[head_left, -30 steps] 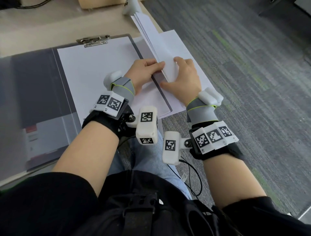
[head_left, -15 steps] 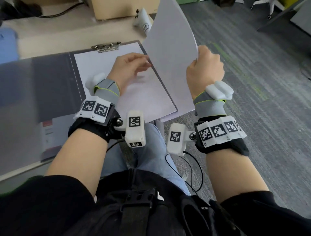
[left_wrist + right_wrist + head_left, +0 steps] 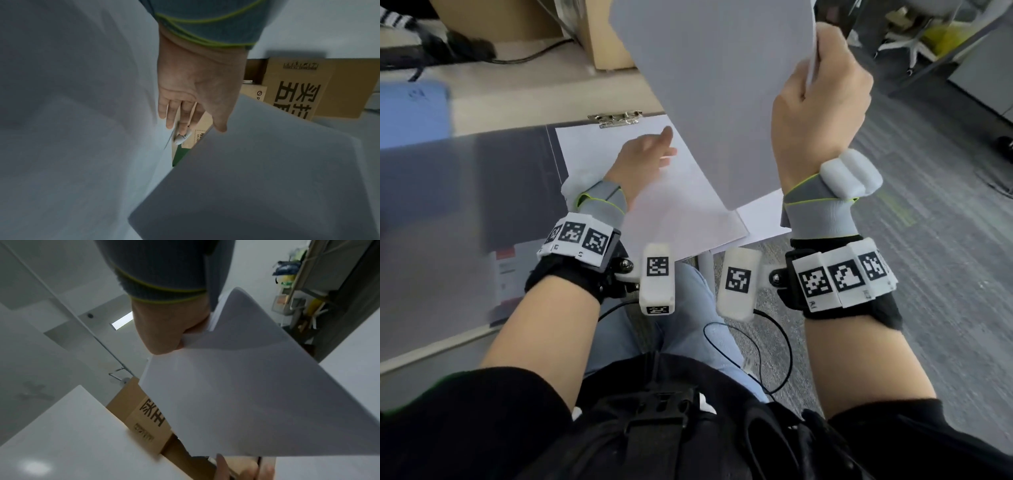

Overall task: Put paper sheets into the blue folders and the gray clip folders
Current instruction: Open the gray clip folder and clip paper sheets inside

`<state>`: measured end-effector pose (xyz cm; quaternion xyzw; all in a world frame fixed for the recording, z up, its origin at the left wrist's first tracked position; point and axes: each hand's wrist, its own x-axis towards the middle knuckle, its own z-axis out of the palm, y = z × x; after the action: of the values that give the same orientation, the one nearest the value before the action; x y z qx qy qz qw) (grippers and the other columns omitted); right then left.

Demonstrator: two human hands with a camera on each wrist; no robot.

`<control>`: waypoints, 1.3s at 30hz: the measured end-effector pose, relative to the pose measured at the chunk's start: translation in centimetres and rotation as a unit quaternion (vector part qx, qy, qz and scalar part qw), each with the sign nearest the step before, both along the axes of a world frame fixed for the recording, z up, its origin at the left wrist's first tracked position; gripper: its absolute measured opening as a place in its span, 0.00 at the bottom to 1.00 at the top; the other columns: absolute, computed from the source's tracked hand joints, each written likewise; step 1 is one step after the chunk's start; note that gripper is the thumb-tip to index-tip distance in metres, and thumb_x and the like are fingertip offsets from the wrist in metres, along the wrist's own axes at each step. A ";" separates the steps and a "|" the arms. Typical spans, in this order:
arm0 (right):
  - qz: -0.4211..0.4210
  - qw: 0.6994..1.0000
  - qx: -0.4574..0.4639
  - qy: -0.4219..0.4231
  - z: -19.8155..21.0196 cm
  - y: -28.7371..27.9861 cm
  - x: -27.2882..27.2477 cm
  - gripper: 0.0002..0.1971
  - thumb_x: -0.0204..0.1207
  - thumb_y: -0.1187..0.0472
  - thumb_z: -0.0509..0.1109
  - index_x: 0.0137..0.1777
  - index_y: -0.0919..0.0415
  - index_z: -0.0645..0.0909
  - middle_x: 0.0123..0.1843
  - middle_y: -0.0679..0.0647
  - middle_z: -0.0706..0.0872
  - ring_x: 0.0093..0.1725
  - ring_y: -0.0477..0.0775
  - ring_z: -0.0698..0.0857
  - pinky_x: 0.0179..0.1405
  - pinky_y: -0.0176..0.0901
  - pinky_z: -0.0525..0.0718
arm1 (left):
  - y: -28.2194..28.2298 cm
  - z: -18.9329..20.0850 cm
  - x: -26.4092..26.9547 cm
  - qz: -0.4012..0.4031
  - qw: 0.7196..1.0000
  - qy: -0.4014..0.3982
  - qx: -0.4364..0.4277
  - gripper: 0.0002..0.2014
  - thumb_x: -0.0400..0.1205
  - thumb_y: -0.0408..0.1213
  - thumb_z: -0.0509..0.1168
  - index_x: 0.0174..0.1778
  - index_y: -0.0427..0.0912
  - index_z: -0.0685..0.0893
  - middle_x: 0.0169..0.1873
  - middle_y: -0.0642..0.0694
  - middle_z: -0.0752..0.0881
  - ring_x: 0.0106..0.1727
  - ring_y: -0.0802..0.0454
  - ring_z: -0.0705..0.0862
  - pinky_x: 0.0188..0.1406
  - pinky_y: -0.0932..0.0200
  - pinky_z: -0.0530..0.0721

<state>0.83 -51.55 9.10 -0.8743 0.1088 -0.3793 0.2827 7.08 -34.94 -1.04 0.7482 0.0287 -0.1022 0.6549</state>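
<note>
My right hand point(image 3: 822, 85) grips a thin stack of white paper sheets point(image 3: 719, 89) by one edge and holds it up above the desk's right end; the same stack point(image 3: 257, 394) fills the right wrist view. My left hand point(image 3: 647, 154) lies with straight fingers on the white sheet point(image 3: 671, 212) in the open gray clip folder point(image 3: 517, 192), below its metal clip point(image 3: 616, 118). In the left wrist view the left hand point(image 3: 185, 110) is flat beside the paper point(image 3: 82, 129). A blue folder point(image 3: 412, 113) lies at the desk's far left.
A cardboard box point(image 3: 602, 37) stands at the back of the desk, with a black cable point(image 3: 527, 56) to its left. More white paper point(image 3: 763, 219) overhangs the desk's right edge. Gray carpet point(image 3: 928, 240) lies to the right, and a chair base point(image 3: 914, 41) is at the far right.
My right hand has lifted the paper stack off the desk and raised it higher. My left hand has slid from the stack's edge onto the clipped sheet, toward the clip.
</note>
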 end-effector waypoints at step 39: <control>0.376 0.822 0.416 0.104 -6.1 10.2 1.7 0.08 0.70 0.68 0.76 0.34 0.55 0.85 0.36 0.52 0.88 0.38 0.54 0.85 0.44 0.50 0.86 | 12.5 5.4 -5.6 0.330 0.919 -0.197 -0.084 0.03 0.78 0.38 0.61 0.40 0.45 0.79 0.38 0.54 0.79 0.40 0.58 0.76 0.41 0.72 0.75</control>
<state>2.54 -41.40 2.99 -0.6814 -0.0519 -0.0693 0.7268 1.49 -22.43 4.35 0.6435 0.1358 0.2670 0.7044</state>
